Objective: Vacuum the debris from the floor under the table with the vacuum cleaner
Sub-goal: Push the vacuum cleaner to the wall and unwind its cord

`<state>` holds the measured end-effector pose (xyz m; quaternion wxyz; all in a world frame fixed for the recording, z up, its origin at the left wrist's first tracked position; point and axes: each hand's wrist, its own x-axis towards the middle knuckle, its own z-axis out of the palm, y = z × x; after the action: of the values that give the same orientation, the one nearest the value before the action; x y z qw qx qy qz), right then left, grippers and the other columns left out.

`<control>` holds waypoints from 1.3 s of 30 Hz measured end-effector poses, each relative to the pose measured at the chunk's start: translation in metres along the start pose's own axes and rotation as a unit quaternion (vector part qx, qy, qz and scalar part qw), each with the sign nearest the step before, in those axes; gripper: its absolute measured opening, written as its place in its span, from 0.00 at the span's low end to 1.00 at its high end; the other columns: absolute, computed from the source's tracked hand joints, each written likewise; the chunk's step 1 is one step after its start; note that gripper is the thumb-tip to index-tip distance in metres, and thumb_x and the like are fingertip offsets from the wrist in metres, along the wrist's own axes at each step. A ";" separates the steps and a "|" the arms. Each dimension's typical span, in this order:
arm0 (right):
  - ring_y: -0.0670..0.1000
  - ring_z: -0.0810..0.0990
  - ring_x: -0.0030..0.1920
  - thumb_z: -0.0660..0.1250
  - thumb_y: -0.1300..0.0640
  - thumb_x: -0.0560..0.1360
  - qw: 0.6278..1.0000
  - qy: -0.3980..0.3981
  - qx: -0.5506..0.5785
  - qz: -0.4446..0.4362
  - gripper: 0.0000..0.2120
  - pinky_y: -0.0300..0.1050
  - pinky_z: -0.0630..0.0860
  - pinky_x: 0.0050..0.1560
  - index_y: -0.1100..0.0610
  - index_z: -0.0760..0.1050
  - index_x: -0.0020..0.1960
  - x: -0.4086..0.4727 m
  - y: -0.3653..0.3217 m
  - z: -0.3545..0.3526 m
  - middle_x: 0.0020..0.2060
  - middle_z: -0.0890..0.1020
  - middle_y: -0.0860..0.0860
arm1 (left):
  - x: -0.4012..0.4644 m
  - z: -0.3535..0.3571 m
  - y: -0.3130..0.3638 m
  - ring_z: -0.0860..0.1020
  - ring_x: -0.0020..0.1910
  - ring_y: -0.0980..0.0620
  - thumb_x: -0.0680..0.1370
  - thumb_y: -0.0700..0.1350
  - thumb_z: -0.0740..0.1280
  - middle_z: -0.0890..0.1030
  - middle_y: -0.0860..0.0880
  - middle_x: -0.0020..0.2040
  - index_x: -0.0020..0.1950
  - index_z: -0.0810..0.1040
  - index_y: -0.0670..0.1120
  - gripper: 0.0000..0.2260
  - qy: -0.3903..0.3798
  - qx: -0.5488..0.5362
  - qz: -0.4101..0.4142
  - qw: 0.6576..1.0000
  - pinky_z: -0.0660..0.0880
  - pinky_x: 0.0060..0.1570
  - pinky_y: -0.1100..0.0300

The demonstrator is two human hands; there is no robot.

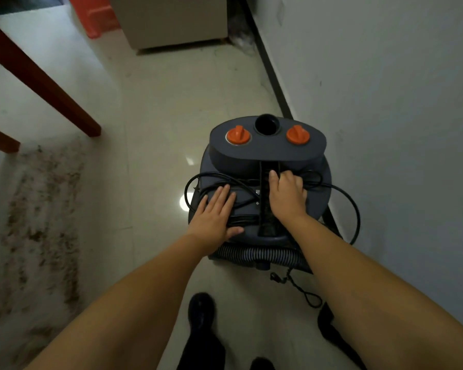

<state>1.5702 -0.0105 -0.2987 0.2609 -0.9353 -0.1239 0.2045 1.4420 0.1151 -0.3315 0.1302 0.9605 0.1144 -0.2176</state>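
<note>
Tiled floor (pixel 171 102), both hands on vacuum cleaner (pixel 267 150) (corded)

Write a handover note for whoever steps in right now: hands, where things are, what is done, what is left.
Left hand: flat, fingers straight, resting on the vacuum cleaner top, over the black power cord.
Right hand: fingers curled round the carry handle.
Vacuum stands by the wall; ribbed hose coiled at its near side, plug loose on the floor.
Debris lies left, near the table legs.
Done: nothing vacuumed.
Left: uncoil the cord, plug in, fit the hose, vacuum the debris.
</note>
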 end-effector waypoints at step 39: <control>0.56 0.64 0.70 0.65 0.46 0.76 0.947 -0.095 -0.275 -0.136 0.31 0.53 0.63 0.67 0.54 0.59 0.75 0.280 -0.071 -0.066 0.70 0.65 0.53 | 0.278 -0.161 -0.078 0.71 0.59 0.40 0.73 0.38 0.68 0.75 0.42 0.58 0.58 0.78 0.39 0.14 0.120 -0.133 0.149 0.972 0.67 0.56 0.50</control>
<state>1.8386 0.1140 -0.2980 0.0057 -0.9212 -0.3253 0.2134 1.7273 0.2821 -0.3315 0.2734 0.9598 0.0130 -0.0617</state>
